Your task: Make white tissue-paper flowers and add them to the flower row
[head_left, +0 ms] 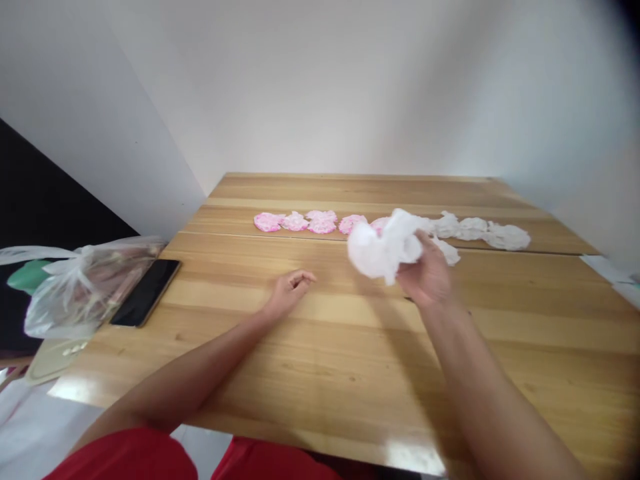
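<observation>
My right hand (pixel 427 270) is closed around the edge of a white crumpled tissue-like piece (pixel 385 247), lifted above the table and slightly blurred. My left hand (pixel 290 290) rests on the wood to the left of it, fingers curled in, with nothing visible in them. Behind both hands runs a row of ruffled clumps. Those on the left, such as the pink-and-white clump (pixel 321 222), have pink edges. Farther right they are plain white, like the white clump (pixel 507 237) at the end. The lifted piece partly hides the middle of the row.
A black phone (pixel 146 293) lies near the table's left edge, beside a tied clear plastic bag (pixel 90 287) with things inside. The wooden table (pixel 310 373) meets a pale wall at the back. White sheets (pixel 613 273) lie by the right edge.
</observation>
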{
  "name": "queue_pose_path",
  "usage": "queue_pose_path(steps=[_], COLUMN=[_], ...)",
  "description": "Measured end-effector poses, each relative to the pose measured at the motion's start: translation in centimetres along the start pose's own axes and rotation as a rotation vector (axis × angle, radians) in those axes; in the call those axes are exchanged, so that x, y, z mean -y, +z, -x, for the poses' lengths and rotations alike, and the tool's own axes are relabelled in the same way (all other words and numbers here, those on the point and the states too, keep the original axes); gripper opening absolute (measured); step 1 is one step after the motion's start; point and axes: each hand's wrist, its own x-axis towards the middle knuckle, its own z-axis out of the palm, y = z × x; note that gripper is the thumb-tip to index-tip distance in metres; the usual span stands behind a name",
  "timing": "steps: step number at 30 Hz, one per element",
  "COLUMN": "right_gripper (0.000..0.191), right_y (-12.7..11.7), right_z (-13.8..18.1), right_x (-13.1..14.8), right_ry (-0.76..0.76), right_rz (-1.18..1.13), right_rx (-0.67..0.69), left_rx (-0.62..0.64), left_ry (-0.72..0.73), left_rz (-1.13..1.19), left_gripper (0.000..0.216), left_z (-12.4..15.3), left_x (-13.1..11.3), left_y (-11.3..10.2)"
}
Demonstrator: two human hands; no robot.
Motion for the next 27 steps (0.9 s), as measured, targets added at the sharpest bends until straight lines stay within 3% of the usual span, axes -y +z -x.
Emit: queue_pose_path(steps=[5, 10, 15, 22, 27], right_gripper=[0.025, 0.028, 0.030, 0.030, 0.025], right_y=[2.2, 3.5, 3.8, 4.2, 5.1], right_z=[-2.1, -4.4, -4.4, -1.9, 0.6], right_x=[-0.7, 0.1, 1.1, -1.2, -1.5], right_ry=[0.051, -0.065, -0.095, -0.140, -0.293], right_rz=[0.177, 0.236, 0.226, 0.411, 0.525], right_rx=[0.201, 0.285, 0.266, 0.150, 0.085], left_rx=[-0.067, -0.107, -0.129, -0.090, -0.054], left_ry=[0.008, -0.050, -0.040, 0.035, 0.093], left_rz=[-0.084, -0.025, 0.024, 0.089, 0.116], left_gripper=[0.016, 0.016, 0.017, 0.015, 0.023], left_z=[0.5, 0.6, 0.3, -0.3, -0.7], left_x=[-0.7, -0.8, -0.6, -0.2, -0.2], left_y=[0.5, 0.6, 0.5, 0.3, 0.1])
